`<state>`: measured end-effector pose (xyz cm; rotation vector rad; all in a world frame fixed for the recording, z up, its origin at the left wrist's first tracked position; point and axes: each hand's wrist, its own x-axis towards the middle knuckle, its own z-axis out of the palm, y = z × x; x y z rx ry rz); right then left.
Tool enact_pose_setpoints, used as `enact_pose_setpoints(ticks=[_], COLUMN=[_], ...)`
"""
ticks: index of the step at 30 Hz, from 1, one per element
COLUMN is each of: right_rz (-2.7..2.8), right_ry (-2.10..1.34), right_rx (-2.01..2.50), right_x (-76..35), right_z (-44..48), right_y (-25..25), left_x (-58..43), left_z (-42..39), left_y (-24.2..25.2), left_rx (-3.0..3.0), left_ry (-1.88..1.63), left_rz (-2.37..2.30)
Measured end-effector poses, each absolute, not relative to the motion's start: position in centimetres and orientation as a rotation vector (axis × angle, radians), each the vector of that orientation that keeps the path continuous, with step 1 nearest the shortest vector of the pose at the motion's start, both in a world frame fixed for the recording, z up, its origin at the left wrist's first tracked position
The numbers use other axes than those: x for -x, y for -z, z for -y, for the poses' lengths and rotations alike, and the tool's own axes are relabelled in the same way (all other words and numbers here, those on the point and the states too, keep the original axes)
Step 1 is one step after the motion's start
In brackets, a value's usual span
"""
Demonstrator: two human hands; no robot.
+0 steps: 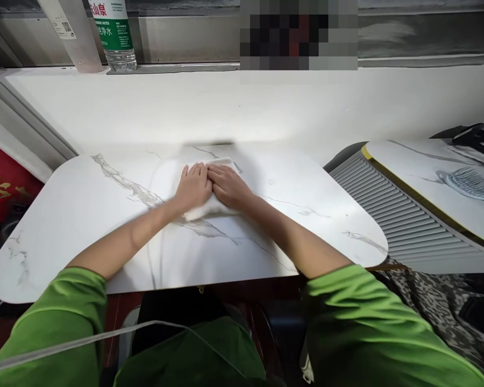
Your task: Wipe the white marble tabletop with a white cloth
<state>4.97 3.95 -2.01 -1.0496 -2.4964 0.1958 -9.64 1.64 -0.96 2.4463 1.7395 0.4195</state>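
A white cloth (pixel 213 208) lies on the marble-patterned white table (pixel 322 236), near its far middle. Flat on top of the cloth rests my left hand (pixel 194 188), its fingers stretched out and pointing away from me. My right hand (pixel 228 187) lies on the same cloth, fingers extended toward the left, touching or slightly overlapping the left fingertips. Neither hand is wrapped around anything. Much of the cloth is hidden beneath my palms, and its edges show above and below them.
On the ledge at the back left stand a water bottle (pixel 119 35) with a green label and a pale translucent bottle (pixel 78 37). To the right, a second table (pixel 415 166) with a ribbed side holds a hairbrush (pixel 474 181). A pale cord (pixel 105 334) crosses in front of me.
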Motion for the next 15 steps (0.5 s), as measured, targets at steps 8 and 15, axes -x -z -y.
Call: enact_pose_setpoints(ticks=[8,15], right_rz=[2.438,2.455], right_ry=[-0.189,-0.123], right_rx=[1.225,1.202], right_x=[-3.4,-4.9], right_z=[-10.8,-7.4], right_y=[1.9,2.3], left_x=[9.8,8.8], left_z=[-8.6,-4.7], left_y=[0.7,0.4], left_rx=[-2.364,-2.393], left_ry=[-0.470,-0.420], left_rz=[-1.810,-1.828])
